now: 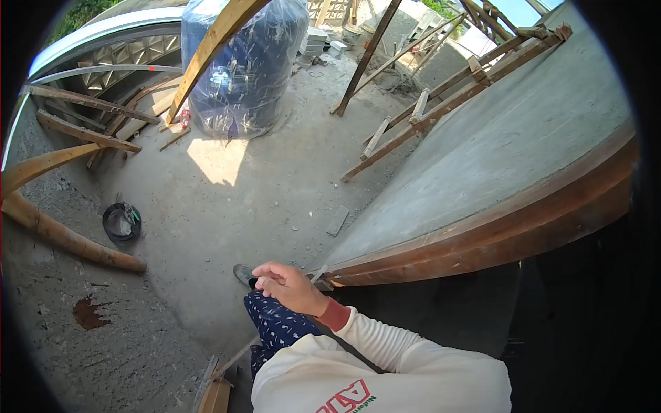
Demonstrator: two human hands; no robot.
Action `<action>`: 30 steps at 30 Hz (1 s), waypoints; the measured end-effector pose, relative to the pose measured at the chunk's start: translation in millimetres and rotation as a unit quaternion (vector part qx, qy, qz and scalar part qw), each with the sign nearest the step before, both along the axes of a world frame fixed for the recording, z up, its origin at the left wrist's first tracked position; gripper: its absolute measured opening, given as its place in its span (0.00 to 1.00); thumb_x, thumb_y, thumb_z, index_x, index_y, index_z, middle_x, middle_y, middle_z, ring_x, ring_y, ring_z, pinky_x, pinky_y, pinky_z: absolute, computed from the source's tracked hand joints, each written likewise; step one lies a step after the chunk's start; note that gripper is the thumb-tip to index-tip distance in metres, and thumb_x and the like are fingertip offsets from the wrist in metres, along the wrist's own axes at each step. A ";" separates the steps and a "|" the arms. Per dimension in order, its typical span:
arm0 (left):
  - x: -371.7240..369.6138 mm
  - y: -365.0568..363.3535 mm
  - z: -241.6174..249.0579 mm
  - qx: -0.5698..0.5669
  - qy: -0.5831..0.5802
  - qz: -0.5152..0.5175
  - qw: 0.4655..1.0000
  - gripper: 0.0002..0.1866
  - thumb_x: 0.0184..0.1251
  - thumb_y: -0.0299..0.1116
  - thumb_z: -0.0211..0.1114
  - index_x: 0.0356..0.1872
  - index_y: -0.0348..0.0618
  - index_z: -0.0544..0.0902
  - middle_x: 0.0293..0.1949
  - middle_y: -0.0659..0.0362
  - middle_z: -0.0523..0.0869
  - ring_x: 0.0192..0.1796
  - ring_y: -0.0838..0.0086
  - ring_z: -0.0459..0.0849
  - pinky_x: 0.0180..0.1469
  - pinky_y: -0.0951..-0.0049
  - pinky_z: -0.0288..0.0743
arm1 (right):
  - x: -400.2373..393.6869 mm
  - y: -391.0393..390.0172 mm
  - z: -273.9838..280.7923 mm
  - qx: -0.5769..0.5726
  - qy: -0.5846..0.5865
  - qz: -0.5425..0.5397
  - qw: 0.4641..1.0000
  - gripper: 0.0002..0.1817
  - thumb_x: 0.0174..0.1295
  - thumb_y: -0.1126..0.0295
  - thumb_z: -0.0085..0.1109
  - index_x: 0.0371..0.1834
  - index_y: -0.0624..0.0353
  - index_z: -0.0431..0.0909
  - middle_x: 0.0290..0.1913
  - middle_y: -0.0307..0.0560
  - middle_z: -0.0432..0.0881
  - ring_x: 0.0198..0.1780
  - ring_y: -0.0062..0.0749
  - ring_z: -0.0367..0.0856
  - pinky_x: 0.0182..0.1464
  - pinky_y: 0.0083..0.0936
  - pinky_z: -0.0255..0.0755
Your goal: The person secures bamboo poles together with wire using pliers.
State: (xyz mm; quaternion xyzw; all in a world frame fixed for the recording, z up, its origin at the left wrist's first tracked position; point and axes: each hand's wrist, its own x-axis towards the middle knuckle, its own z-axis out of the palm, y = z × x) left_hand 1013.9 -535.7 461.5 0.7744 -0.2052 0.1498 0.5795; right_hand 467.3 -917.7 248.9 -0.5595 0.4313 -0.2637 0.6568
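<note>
My right hand [292, 288] is in front of my body at the bottom middle, at the end of a cream sleeve with a red cuff [334, 314]. Its fingers point left, loosely curved and a little apart, with nothing seen between them. Below it are my dark blue patterned trousers [279, 323]. Just beyond the fingertips my shoe [242, 273] shows on the grey floor. Beside the wrist, on the right, is the lower end of a brown wooden door frame [441, 256] along a plastered wall [509, 155]. My left hand is out of view.
A large dark blue tank [241, 82] wrapped in clear plastic stands ahead. Leaning timber ladders [413, 113] and poles line the right wall. Boards [89, 127] lean at left, near a black bucket [122, 221]. A flat grey piece [337, 221] lies on the floor.
</note>
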 end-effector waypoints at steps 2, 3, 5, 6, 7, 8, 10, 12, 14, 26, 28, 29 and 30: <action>5.6 8.8 -4.8 0.185 -0.168 0.198 0.948 0.43 0.60 0.51 0.82 0.70 0.38 0.74 0.61 0.43 0.81 0.63 0.48 0.80 0.68 0.46 0.77 | -35.1 32.6 12.7 -0.008 0.005 -0.069 0.998 0.15 0.77 0.69 0.56 0.61 0.64 0.78 0.44 0.43 0.88 0.40 0.18 0.83 0.45 0.18 0.78; 0.8 6.5 -0.7 0.192 -0.176 0.193 0.946 0.45 0.58 0.54 0.82 0.70 0.37 0.75 0.59 0.43 0.82 0.63 0.48 0.80 0.66 0.46 0.78 | -52.5 52.8 13.1 -0.014 0.019 -0.118 0.993 0.14 0.77 0.70 0.56 0.60 0.63 0.79 0.44 0.43 0.88 0.38 0.18 0.84 0.43 0.18 0.79; -9.3 -4.3 2.2 0.106 -0.147 0.186 0.966 0.37 0.63 0.46 0.80 0.68 0.37 0.77 0.54 0.44 0.84 0.59 0.48 0.82 0.61 0.48 0.79 | -89.2 89.4 9.8 -0.036 0.030 -0.206 0.977 0.12 0.78 0.69 0.56 0.58 0.63 0.79 0.42 0.44 0.88 0.35 0.20 0.85 0.39 0.18 0.79; 7.7 2.8 -7.9 0.081 -0.206 0.232 0.947 0.40 0.61 0.59 0.79 0.64 0.37 0.81 0.49 0.49 0.85 0.50 0.59 0.82 0.56 0.62 0.79 | -107.2 104.7 8.0 -0.049 0.031 -0.248 0.967 0.11 0.78 0.69 0.56 0.56 0.63 0.79 0.40 0.43 0.88 0.34 0.20 0.85 0.37 0.18 0.79; 60.5 43.5 -12.1 0.234 -0.350 0.321 0.848 0.34 0.65 0.54 0.78 0.58 0.31 0.84 0.36 0.52 0.86 0.38 0.66 0.79 0.46 0.67 0.78 | -126.5 115.9 5.9 -0.064 0.040 -0.287 0.955 0.10 0.78 0.69 0.56 0.53 0.62 0.80 0.38 0.42 0.87 0.32 0.20 0.84 0.33 0.17 0.78; 68.2 50.4 -6.9 0.187 -0.327 0.255 0.890 0.33 0.68 0.53 0.75 0.60 0.32 0.83 0.42 0.52 0.86 0.43 0.66 0.79 0.50 0.66 0.76 | -144.1 123.3 12.3 -0.080 0.059 -0.310 0.945 0.09 0.77 0.69 0.56 0.52 0.62 0.80 0.36 0.41 0.86 0.30 0.19 0.83 0.32 0.16 0.78; 75.9 55.5 -14.5 0.090 -0.271 0.117 0.951 0.31 0.73 0.52 0.68 0.65 0.35 0.81 0.52 0.52 0.84 0.54 0.65 0.79 0.60 0.64 0.73 | -177.3 130.6 18.7 -0.103 0.119 -0.365 0.918 0.08 0.77 0.67 0.57 0.46 0.60 0.81 0.31 0.39 0.84 0.27 0.18 0.81 0.29 0.16 0.76; 40.8 33.3 -12.2 0.034 -0.222 0.047 0.973 0.28 0.77 0.48 0.64 0.68 0.38 0.79 0.60 0.52 0.83 0.62 0.66 0.79 0.68 0.63 0.71 | -206.7 133.0 16.0 -0.088 0.102 -0.422 0.897 0.08 0.76 0.67 0.58 0.40 0.58 0.82 0.28 0.38 0.83 0.24 0.17 0.79 0.26 0.16 0.74; -42.1 -22.7 -1.0 0.051 -0.192 0.141 0.970 0.25 0.80 0.42 0.62 0.70 0.39 0.79 0.65 0.53 0.83 0.69 0.67 0.78 0.74 0.64 0.70 | -216.6 132.2 16.8 -0.062 0.068 -0.472 0.876 0.08 0.77 0.65 0.58 0.40 0.56 0.80 0.28 0.36 0.81 0.23 0.17 0.77 0.25 0.17 0.72; -296.7 -105.0 -187.4 0.197 -0.016 -0.201 0.960 0.24 0.61 0.23 0.70 0.61 0.36 0.82 0.67 0.43 0.79 0.69 0.47 0.78 0.71 0.53 0.71 | -227.0 175.1 -25.3 0.084 0.170 -0.351 0.917 0.16 0.78 0.66 0.56 0.63 0.57 0.73 0.38 0.41 0.84 0.31 0.22 0.84 0.29 0.20 0.79; -342.2 -77.2 -268.0 0.266 0.126 -0.270 0.917 0.26 0.61 0.27 0.73 0.62 0.38 0.82 0.68 0.42 0.79 0.70 0.45 0.77 0.72 0.55 0.70 | -245.2 207.4 -57.4 0.122 0.262 -0.240 0.927 0.19 0.79 0.64 0.54 0.68 0.59 0.74 0.44 0.44 0.86 0.41 0.26 0.86 0.40 0.25 0.82; -366.6 -54.3 -311.8 0.282 0.201 -0.308 0.886 0.29 0.61 0.33 0.75 0.64 0.39 0.81 0.69 0.40 0.78 0.71 0.44 0.76 0.73 0.54 0.69 | -254.2 223.4 -73.8 0.132 0.300 -0.184 0.927 0.22 0.80 0.61 0.53 0.71 0.61 0.73 0.48 0.47 0.88 0.47 0.31 0.88 0.47 0.31 0.84; -393.5 -30.4 -344.3 0.329 0.250 -0.344 0.843 0.32 0.63 0.39 0.74 0.67 0.40 0.79 0.70 0.38 0.76 0.73 0.44 0.73 0.75 0.54 0.67 | -262.4 240.6 -85.3 0.188 0.261 -0.213 0.922 0.25 0.81 0.57 0.50 0.72 0.61 0.72 0.54 0.49 0.87 0.55 0.34 0.86 0.55 0.34 0.80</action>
